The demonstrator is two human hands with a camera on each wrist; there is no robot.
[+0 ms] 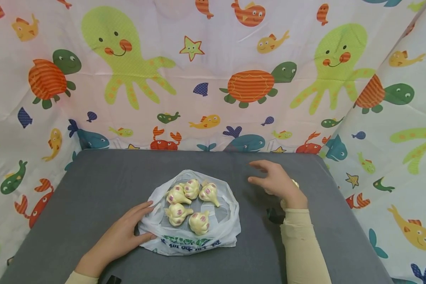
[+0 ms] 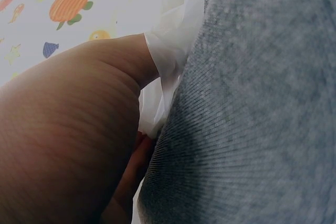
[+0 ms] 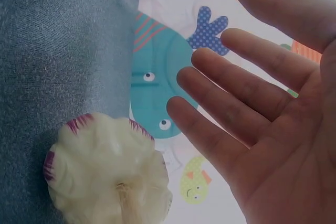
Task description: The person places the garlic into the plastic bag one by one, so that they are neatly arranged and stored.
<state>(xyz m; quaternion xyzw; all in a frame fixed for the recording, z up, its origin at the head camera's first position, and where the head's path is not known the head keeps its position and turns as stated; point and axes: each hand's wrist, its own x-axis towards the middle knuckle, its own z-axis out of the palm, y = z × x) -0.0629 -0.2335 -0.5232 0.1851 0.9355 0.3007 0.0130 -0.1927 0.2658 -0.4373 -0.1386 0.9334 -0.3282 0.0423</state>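
A white plastic bag [image 1: 189, 249] with green and blue print lies with its mouth spread upward. Several garlic bulbs [image 1: 199, 223] with purple marks are inside. At the bag's left side, my left hand [image 1: 122, 232] holds the rim, thumb and fingers apart with plastic between them. In the left wrist view, film covers the tip of its thumb [image 2: 123, 59]. To the right of the bag, my right hand [image 1: 275, 180] hovers empty, fingers extended. Another garlic bulb [image 3: 107, 169] is close by it in the right wrist view; in the head view the wrist mostly hides it.
A grey cloth [image 1: 127, 173] covers the table. A white curtain [image 1: 206, 51] printed with sea animals hangs behind and along both sides. Dark wrist devices [image 1: 275, 216] show beside the forearms.
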